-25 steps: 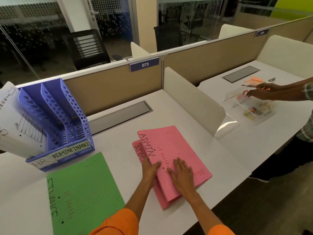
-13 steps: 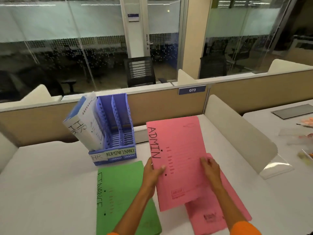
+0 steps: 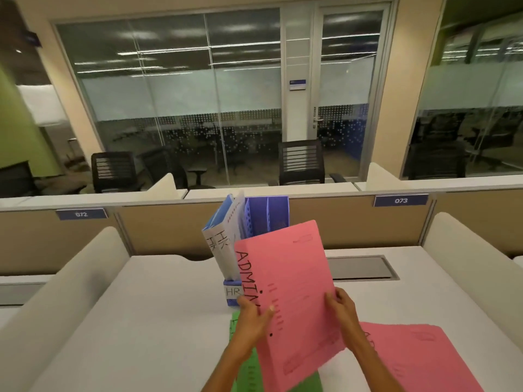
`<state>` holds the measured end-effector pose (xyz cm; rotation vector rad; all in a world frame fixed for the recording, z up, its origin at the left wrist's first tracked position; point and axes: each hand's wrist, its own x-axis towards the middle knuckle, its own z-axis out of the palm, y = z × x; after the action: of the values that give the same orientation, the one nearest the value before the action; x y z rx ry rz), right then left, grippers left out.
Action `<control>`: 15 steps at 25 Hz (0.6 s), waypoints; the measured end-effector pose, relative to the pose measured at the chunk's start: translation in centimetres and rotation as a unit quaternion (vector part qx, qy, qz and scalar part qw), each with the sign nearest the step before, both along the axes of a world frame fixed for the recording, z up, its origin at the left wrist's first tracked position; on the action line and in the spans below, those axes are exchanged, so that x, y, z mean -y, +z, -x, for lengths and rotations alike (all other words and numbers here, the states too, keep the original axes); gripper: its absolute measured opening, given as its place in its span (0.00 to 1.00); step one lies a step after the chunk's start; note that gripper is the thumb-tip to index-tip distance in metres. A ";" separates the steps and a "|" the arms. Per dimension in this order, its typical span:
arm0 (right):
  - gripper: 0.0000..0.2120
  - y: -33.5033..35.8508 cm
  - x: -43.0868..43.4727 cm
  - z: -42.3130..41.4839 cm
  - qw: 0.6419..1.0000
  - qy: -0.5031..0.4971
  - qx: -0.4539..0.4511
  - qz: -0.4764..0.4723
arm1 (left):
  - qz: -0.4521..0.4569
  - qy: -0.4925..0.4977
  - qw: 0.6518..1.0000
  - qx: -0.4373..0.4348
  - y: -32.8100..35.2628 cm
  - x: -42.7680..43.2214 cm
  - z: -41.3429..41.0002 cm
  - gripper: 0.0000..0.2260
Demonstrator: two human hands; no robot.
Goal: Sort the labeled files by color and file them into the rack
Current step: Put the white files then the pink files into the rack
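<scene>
Both hands — left (image 3: 250, 321), right (image 3: 343, 312) — gripping raised pink file (image 3: 288, 281); hides most of rack (image 3: 266, 216), green file (image 3: 249, 372). Second pink file (image 3: 418, 360) cut off.

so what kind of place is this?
Looks like an open-plan office: desks split by partition panels with numbered plates, 073, glass-walled meeting rooms behind, mesh office chairs, and a blue file rack on the white desk.

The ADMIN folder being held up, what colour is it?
Pink, with black handwritten lettering; the head view shows it plainly.
</scene>
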<state>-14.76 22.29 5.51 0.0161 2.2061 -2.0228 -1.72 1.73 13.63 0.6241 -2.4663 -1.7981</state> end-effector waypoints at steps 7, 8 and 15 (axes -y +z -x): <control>0.13 1.7 6.3 2.6 0.997 0.070 -0.014 0.002 | -0.080 0.019 0.997 0.000 2.1 3.0 0.0 0.19; 0.12 2.2 6.8 3.0 0.996 0.085 -0.026 -0.003 | -0.074 0.023 0.997 -0.011 2.4 3.4 0.3 0.18; 0.25 2.6 9.7 5.9 0.934 0.124 -0.163 -0.294 | 0.072 0.129 0.981 -0.123 4.6 5.3 2.2 0.09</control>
<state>-20.61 12.54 8.06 -0.5362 2.7646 -1.2468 -3.90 -3.55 18.18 0.6346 -2.2106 -1.4893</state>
